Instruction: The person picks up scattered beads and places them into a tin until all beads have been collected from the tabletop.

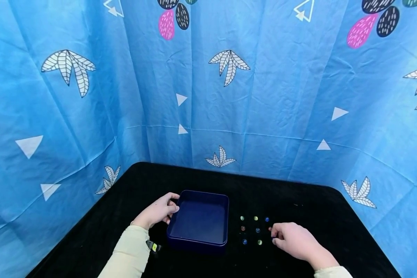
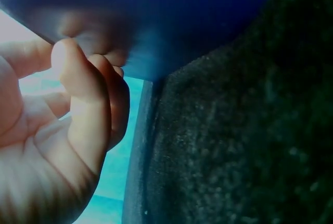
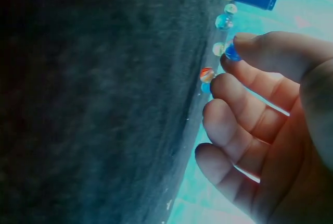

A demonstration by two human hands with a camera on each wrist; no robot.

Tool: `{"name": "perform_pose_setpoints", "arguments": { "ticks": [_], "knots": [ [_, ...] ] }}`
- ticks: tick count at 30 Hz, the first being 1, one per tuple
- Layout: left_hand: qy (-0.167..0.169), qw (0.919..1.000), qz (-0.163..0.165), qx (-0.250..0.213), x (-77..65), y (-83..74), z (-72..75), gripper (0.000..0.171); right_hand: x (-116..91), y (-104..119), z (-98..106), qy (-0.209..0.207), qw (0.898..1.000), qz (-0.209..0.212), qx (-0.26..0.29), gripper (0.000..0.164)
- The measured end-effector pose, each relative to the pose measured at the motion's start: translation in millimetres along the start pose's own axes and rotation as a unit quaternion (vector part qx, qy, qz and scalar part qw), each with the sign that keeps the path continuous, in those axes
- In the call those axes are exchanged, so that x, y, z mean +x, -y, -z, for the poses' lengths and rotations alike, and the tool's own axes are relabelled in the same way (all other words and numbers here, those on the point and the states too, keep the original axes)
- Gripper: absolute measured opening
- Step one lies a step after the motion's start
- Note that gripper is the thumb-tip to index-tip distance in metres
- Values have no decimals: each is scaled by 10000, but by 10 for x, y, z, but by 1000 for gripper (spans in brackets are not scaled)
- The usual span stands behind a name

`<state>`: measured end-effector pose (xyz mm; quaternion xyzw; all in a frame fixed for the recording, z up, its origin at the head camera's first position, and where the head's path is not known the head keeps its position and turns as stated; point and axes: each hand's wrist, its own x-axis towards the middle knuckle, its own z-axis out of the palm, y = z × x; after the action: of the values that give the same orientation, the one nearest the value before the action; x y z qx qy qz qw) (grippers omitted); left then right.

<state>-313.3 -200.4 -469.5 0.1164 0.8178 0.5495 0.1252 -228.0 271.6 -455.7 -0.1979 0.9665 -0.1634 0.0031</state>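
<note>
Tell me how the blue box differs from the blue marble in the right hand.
The box is large and roughly square; the marble is small and round. The left hand touches the box's side, while the right hand pinches the marble. Both are blue.

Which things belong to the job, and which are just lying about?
Likely in the job:
blue marble, pinched by the right hand
loose marbles
blue box, touched by the left hand

Just surroundings:
patterned curtain
black tabletop
</note>
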Motion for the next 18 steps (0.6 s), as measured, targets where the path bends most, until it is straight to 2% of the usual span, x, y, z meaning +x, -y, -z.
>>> {"name": "perform_pose_setpoints", "arguments": {
  "ticks": [3, 10, 18],
  "knots": [
    [30, 10000, 0, -46, 2, 12, 10, 52, 20, 26, 20, -156, 9998, 113, -15, 9],
    [131, 9997, 8, -211, 50, 9, 26, 51, 78, 106, 106, -237, 9996, 141, -62, 11],
    [215, 9992, 91, -328, 70, 13, 23, 49, 206, 290, 153, -496, 9980, 346, -195, 11]
  ]
}}
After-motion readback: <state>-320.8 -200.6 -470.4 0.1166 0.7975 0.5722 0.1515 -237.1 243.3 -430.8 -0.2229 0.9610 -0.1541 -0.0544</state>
